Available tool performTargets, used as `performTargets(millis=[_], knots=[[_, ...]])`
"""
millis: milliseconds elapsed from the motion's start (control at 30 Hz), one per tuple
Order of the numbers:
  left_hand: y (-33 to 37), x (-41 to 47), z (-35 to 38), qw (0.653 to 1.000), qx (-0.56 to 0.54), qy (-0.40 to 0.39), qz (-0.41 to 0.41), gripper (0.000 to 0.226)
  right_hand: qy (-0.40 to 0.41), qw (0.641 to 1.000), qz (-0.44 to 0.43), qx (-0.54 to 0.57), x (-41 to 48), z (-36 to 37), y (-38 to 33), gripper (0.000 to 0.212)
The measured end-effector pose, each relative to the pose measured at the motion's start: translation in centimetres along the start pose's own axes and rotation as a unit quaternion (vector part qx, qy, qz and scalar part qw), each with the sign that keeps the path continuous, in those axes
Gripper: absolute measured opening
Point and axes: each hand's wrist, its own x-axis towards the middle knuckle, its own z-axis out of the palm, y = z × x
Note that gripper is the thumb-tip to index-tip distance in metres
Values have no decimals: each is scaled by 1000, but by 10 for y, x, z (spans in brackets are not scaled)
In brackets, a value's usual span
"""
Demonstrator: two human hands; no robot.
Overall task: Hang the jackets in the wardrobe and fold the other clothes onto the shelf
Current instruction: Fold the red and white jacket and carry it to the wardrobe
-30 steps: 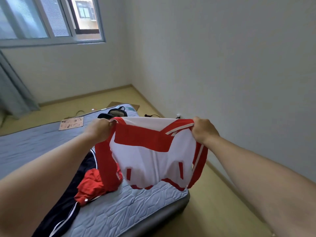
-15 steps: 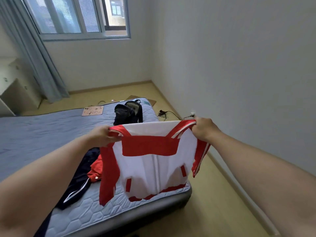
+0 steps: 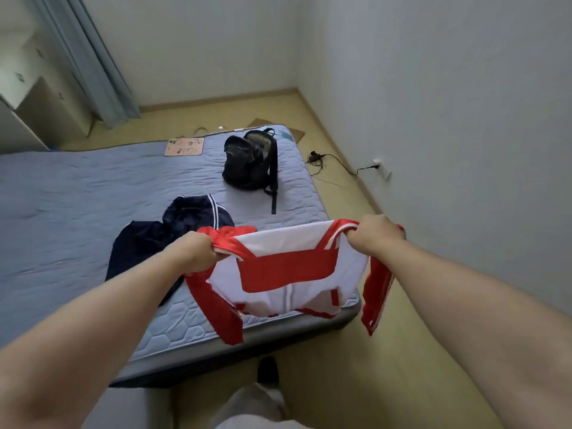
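I hold a red and white jacket [image 3: 288,274] spread out by its shoulders over the near right corner of the mattress [image 3: 77,212]. My left hand [image 3: 193,250] grips the left shoulder and my right hand [image 3: 376,235] grips the right shoulder. Both red sleeves hang down, the right one past the mattress edge. A dark navy jacket [image 3: 161,233] with white stripes lies crumpled on the mattress just beyond my left hand.
A black backpack [image 3: 250,161] stands open at the far end of the mattress beside a pink card [image 3: 184,147]. A cable [image 3: 334,161] runs over the wooden floor to a wall socket at right. A curtain [image 3: 89,63] and pale cabinet [image 3: 37,97] stand far left.
The view has tilted down and back, so more of the mattress, the navy jacket and the floor show. The red and white jacket has lifted clear of the mattress, still stretched between both hands.
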Motion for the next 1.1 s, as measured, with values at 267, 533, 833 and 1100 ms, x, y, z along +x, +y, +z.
performTargets(millis=[267,533,833,1100], knots=[[-34,116,18,993,-98,-22,-54,86,-68,997,33,-6,112,42,-67,48],[-55,248,95,983,-139,-60,-108,65,-125,988,47,-79,223,125,-117,39],[-79,346,189,977,-143,-87,-136,68,-187,974,3,-128,308,235,-144,59],[-94,497,204,930,-261,79,-247,60,-19,996,60,66,458,301,-199,63]])
